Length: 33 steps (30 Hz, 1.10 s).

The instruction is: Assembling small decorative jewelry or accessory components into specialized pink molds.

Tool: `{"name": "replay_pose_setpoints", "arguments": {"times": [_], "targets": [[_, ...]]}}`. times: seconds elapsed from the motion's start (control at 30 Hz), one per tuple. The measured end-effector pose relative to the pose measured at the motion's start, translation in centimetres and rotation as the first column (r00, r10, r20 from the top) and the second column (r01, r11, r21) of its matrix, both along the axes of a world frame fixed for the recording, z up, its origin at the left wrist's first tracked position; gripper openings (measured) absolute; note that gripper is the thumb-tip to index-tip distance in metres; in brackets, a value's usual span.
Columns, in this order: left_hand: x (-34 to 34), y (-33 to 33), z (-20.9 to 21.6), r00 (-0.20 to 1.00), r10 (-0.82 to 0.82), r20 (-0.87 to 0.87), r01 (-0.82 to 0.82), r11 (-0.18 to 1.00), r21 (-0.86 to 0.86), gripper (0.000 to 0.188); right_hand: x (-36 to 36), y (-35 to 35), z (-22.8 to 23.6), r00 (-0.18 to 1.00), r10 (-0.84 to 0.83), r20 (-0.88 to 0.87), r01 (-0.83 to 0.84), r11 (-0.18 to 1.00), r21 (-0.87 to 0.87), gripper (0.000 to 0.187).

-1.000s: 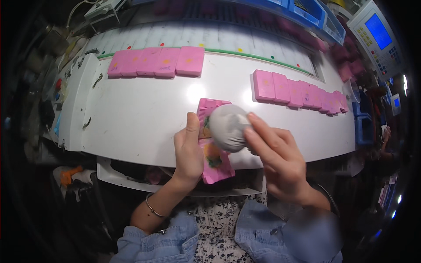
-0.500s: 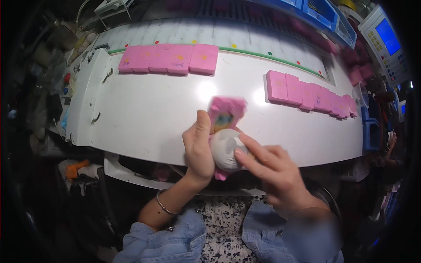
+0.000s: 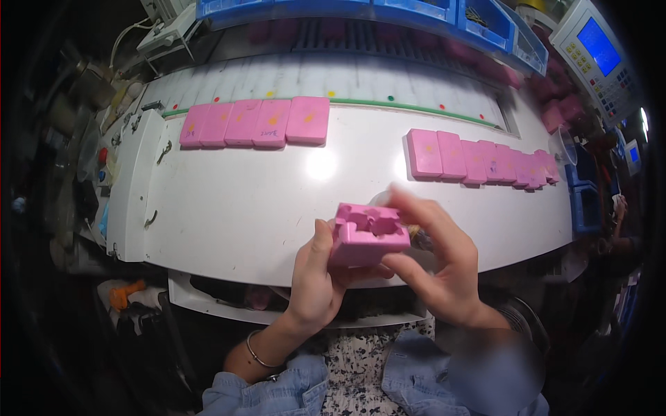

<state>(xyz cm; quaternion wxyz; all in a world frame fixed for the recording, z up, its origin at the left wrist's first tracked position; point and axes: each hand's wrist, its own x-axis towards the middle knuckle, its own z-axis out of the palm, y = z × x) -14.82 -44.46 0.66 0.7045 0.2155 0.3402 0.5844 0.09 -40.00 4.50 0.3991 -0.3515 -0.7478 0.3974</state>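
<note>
My left hand [image 3: 316,277] is closed around a pink rubber mold [image 3: 371,251] above the front edge of the table. An irregular hollow in the mold's end faces up. My right hand [image 3: 444,260] curls at its right side, thumb by the mold's lower corner and forefinger blurred. Behind the mold, a pale bit of a white round pouch [image 3: 381,199] shows by the right fingers; most of it is hidden. Something small and yellowish [image 3: 420,238] peeks out within the right hand, too unclear to name.
Pink blocks [image 3: 307,120] stand in a row at the back left, and another row of pink blocks [image 3: 424,152] runs along the right. Blue bins [image 3: 416,12] line the far side. A control panel [image 3: 596,52] with a blue screen is at far right. An open drawer [image 3: 229,305] juts out below the tabletop.
The white pouch, in plain view against the mold's coloured inner face before, is now mostly behind the mold. The mold has turned so its hollow end shows. The view has shifted.
</note>
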Motion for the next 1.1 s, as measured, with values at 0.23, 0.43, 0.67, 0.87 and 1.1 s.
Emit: {"name": "replay_pose_setpoints", "arguments": {"times": [0.23, 0.43, 0.67, 0.87, 1.1], "targets": [[-2.8, 0.5, -0.8, 0.868, 0.268, -0.418, -0.045, 0.88, 0.473, 0.036, -1.5, 0.4, -0.9, 0.996, -0.015, -0.09, 0.01, 0.999, -0.05, 0.027], [-4.3, 1.0, -0.3, 0.759, 0.419, -0.499, -0.131, 0.848, 0.513, 0.027, -3.1, 1.0, -1.4, 0.993, 0.006, -0.116, -0.013, 0.998, -0.061, 0.026], [-8.4, 2.1, 0.9, 0.97, -0.243, -0.026, 0.244, 0.961, 0.127, 0.058, -6.2, 2.8, -1.6, 0.904, 0.032, -0.425, -0.277, 0.803, -0.528, 0.026], [-14.9, 4.6, 1.5, 0.995, -0.05, -0.086, 0.046, 0.998, -0.043, 0.044, -8.3, 3.7, -4.0, 0.993, 0.073, -0.094, -0.087, 0.984, -0.156, 0.031], [-24.4, 14.7, 4.2, 0.469, 0.407, -0.784, -0.374, 0.896, 0.241, 0.033, -8.5, 3.0, -4.6, 0.963, 0.256, 0.088, -0.252, 0.966, -0.054, 0.02]]}}
